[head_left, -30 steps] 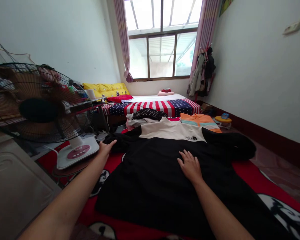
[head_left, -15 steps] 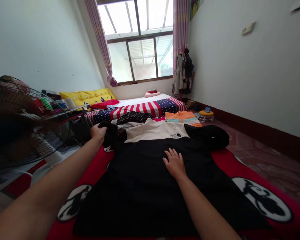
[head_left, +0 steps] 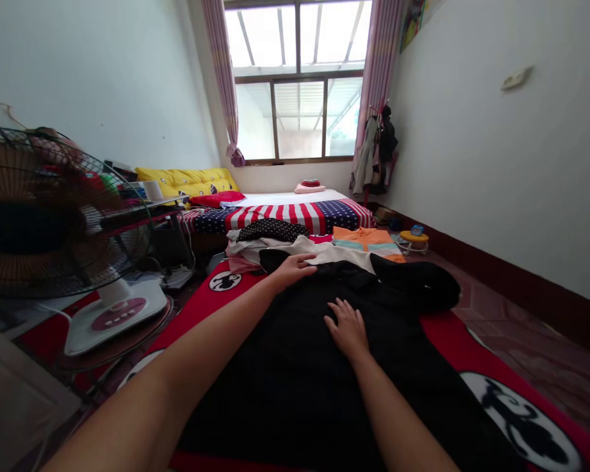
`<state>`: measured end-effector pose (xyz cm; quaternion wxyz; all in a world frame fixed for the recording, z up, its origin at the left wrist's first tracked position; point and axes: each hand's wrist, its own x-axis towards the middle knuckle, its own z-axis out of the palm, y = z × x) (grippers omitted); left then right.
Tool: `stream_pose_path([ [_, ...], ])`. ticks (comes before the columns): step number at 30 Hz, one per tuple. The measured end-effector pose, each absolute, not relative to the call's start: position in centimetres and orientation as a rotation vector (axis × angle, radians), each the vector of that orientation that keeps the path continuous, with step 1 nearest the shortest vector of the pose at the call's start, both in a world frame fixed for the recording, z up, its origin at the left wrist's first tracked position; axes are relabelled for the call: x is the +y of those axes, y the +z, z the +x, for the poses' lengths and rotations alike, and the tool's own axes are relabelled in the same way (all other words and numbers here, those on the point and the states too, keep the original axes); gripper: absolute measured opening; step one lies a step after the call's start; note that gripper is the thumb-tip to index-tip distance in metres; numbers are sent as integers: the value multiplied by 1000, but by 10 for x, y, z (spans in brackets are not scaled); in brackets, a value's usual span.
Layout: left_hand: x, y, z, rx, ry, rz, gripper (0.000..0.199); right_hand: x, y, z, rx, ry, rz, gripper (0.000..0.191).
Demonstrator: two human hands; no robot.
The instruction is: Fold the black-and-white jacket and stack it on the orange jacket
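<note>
Two hands: both open, gripping nothing; your left hand (head_left: 290,272) lies flat across the upper chest of the jacket, and your right hand (head_left: 347,328) rests just below it, fingers spread.
Jacket: the black jacket (head_left: 295,380) lies flat on the rug, its long axis running straight away from you, collar end toward the bed.
Materials: matte black cloth, a smoother cream yoke (head_left: 337,254), and a bunched sleeve (head_left: 415,283) on your right (soft, loose folds).
Underneath: a red rug (head_left: 204,305) with black-and-white cartoon patches.
Beyond: a dotted dark cloth (head_left: 273,229), an orange shirt (head_left: 364,236), and a striped, starred bedcover (head_left: 285,219).
Left: an electric fan (head_left: 34,223) beside the rug.
</note>
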<state>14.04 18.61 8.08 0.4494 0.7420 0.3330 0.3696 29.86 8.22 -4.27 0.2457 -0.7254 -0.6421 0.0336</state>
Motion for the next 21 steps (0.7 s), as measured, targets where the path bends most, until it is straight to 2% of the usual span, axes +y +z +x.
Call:
stream_pose_path([
  [4,169,59,50,1068,991,1852,62,84,-43,297,-1733,94,-1986,42],
  [10,110,17,-57,1475,831,1890,60,84,-44,296,-1730,68,-1998,41],
  [16,37,9,-86,1583,639,1915,59,86,-45,297,-1739,49,-2013,41],
  [21,20,5,-86,1659,655,2017,58,82,-43,292,-1782,-1,-2045,40],
])
